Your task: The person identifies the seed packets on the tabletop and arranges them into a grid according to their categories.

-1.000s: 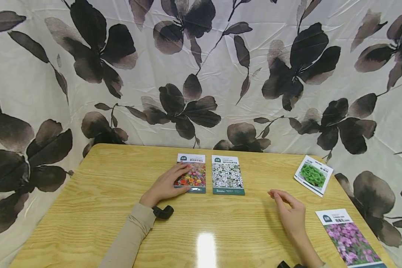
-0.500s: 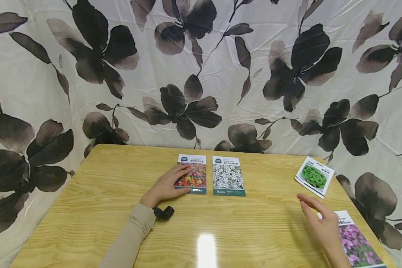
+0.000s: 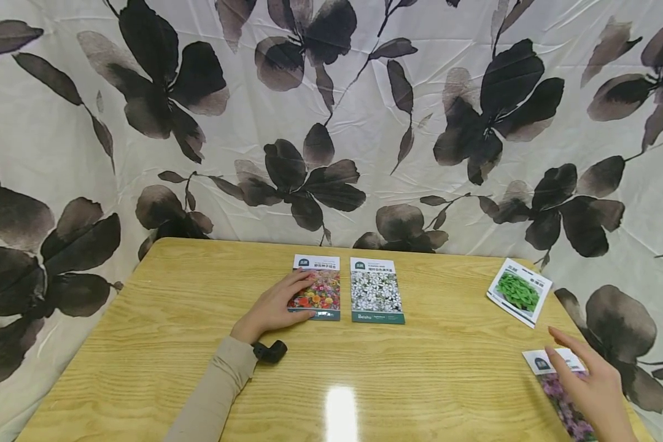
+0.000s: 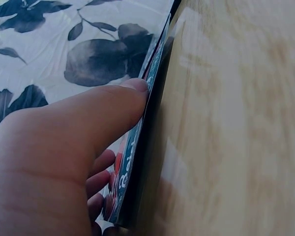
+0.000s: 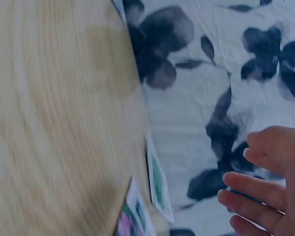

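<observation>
White cloth (image 3: 359,153) printed with dark, inky flowers hangs behind the far edge of a pale, wood-grained desk (image 3: 420,374), where we see a person at work with bare hands among four picture packets.

At centre left, the person's left hand (image 3: 273,307) rests palm down over the colourful-flower packet (image 3: 326,294), fingers extended across its printed face; in the left wrist view we see the thumb lying on its green bottom band. Just beside that packet, to its right and separated by a narrow gap, we find the white-flower packet (image 3: 376,291), marked "Beishu" along the base.

On the far right, the right hand (image 3: 591,380) is held above the purple-flower packet (image 3: 558,393), which lies aslant near the desk's right edge and is partly hidden from us. This hand is released, its thumb and forefinger spread apart; from the right wrist we see its fingers loose and clear of the packets. Beyond it, near the far right corner, lies the green-leaf packet (image 3: 519,291), turned at an angle.

We also note a beige sleeve (image 3: 215,387) on the left arm, a black device (image 3: 271,352) at that wrist, and a bright reflection (image 3: 340,411) on the wood.
</observation>
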